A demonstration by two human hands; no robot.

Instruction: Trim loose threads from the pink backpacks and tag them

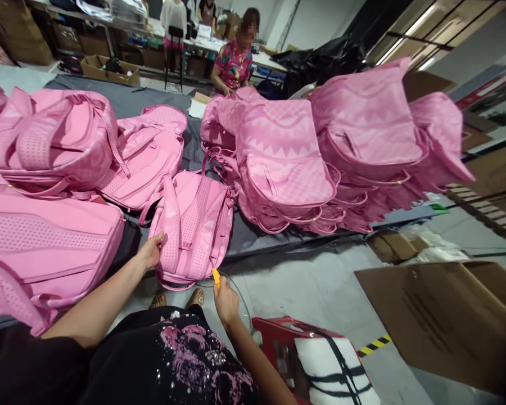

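A pink backpack (194, 225) lies back-side up at the near edge of a dark grey table (253, 236), its perforated panel and straps facing me. My left hand (152, 250) grips its left edge, fingers closed on the fabric. My right hand (224, 301) is closed around a small yellow tool (216, 277) whose tip touches the backpack's lower right corner. A thin cord loops from the tool toward the floor.
Stacks of pink backpacks (320, 157) cover the table left (46, 146) and right. A person in a floral top (234, 64) works at the far end. A red stool with a white cushion (320, 360) stands at my right; flattened cardboard (447, 315) lies on the floor.
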